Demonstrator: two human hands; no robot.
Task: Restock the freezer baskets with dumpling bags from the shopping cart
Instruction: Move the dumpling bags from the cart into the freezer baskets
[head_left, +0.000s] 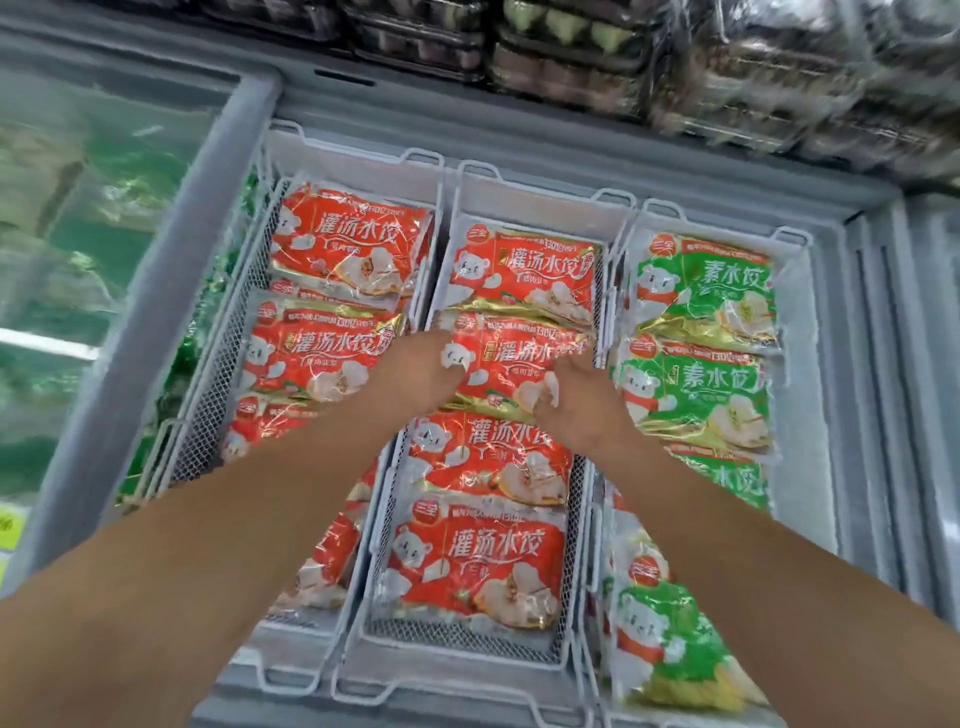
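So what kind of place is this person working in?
Most likely a supermarket frozen-food aisle: an open grey chest freezer, white wire baskets filled with red dumpling bags and green dumpling bags, plus stacked wrapped trays behind.

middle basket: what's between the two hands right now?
Head view: one red dumpling bag spans the gap. The left hand has its grip on the bag's left edge, the right hand on its lower right edge. Nothing else lies between them.
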